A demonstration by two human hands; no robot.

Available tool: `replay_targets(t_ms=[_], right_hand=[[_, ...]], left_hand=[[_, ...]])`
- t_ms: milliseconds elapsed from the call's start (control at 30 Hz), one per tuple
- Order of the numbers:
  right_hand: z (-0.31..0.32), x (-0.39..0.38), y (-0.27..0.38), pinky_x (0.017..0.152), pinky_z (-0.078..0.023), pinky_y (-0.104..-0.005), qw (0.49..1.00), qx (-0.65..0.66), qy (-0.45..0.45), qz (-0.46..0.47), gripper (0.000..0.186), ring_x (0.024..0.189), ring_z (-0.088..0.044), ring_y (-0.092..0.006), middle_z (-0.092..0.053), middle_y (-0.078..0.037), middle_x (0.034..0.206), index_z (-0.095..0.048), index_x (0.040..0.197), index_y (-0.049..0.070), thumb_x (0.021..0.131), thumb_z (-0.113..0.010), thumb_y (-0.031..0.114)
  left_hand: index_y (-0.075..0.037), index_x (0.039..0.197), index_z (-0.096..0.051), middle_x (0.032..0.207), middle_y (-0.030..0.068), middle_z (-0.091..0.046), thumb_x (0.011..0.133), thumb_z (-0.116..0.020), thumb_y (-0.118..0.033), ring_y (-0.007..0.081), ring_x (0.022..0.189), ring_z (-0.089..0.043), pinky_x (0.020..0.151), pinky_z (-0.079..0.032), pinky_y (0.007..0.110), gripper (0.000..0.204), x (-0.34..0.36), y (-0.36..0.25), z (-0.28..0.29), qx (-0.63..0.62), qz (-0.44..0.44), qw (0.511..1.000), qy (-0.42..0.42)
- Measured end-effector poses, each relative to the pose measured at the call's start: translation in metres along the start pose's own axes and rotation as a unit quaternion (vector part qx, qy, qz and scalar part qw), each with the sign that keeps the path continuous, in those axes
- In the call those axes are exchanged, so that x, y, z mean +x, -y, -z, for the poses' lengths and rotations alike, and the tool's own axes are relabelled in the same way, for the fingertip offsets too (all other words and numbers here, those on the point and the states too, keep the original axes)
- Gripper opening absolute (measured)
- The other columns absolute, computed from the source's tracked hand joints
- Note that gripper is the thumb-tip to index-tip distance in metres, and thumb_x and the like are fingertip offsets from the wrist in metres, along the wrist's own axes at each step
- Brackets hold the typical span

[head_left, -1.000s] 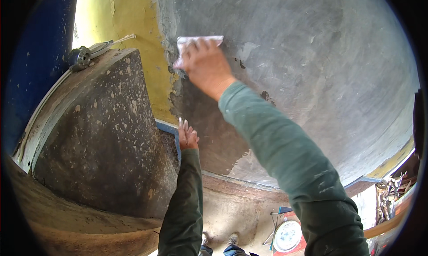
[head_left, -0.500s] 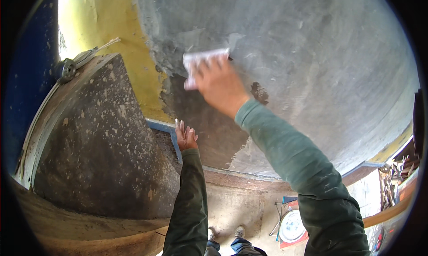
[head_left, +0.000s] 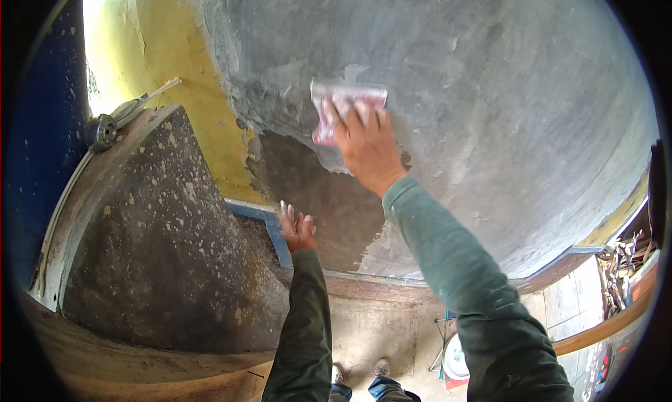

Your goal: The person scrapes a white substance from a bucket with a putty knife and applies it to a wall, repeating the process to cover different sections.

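My right hand (head_left: 364, 139) has its fingers on a flat pink-and-white pad (head_left: 348, 94), pressed against the grey plastered wall (head_left: 490, 87). Below and left of the pad is a dark brown patch (head_left: 315, 206) with ragged edges, bordered on the left by yellow paint (head_left: 196, 122). My left hand (head_left: 297, 227) is lower, its fingers apart and holding nothing, near that patch and the blue edging (head_left: 276, 237). Whether it touches the wall I cannot tell.
A speckled dark slab (head_left: 154, 255) stands at left, with cable and a metal fitting (head_left: 106, 130) on its top, beside a blue panel (head_left: 49, 122). A white dish (head_left: 455, 356) sits low behind my right arm. Wood scraps (head_left: 623, 269) lie at right, my feet at bottom.
My right hand has moved right and down with the pad, away from the yellow edge. My left hand stays low with fingers apart. The view has shifted slightly.
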State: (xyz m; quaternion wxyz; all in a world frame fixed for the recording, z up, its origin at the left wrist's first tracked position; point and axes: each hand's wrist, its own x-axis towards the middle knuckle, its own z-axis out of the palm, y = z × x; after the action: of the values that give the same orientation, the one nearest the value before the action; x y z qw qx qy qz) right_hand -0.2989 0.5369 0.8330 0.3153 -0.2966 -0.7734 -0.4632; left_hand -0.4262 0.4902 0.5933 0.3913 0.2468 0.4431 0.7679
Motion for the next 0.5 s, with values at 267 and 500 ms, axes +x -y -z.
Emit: replay_targets(t_ms=[267, 500], right_hand=[[-0.003, -0.126, 0.060, 0.093, -0.039, -0.0425, 0.964, 0.211, 0.160, -0.020, 0.049, 0.113, -0.050, -0.0270, -0.056, -0.009, 0.126, -0.054, 0.134, 0.006, 0.086, -0.052, 0.016], [0.038, -0.036, -0.025, 0.096, -0.038, -0.0386, 0.916, 0.116, -0.169, -0.345, 0.047, 0.116, -0.050, -0.0260, -0.054, -0.007, 0.134, -0.053, 0.135, 0.011, 0.089, -0.052, 0.003]], left_hand=[[-0.027, 0.153, -0.023, 0.155, 0.0105, -0.029, 0.083, -0.063, -0.020, 0.0299, 0.131, -0.041, 0.093, -0.047, 0.048, 0.081, -0.020, 0.000, 0.027, 0.008, 0.008, 1.000, -0.014], [-0.027, 0.152, -0.024, 0.155, 0.0113, -0.027, 0.083, -0.065, -0.021, 0.0317, 0.131, -0.041, 0.094, -0.046, 0.052, 0.080, -0.036, -0.001, 0.029, -0.029, 0.050, 0.998, -0.019]])
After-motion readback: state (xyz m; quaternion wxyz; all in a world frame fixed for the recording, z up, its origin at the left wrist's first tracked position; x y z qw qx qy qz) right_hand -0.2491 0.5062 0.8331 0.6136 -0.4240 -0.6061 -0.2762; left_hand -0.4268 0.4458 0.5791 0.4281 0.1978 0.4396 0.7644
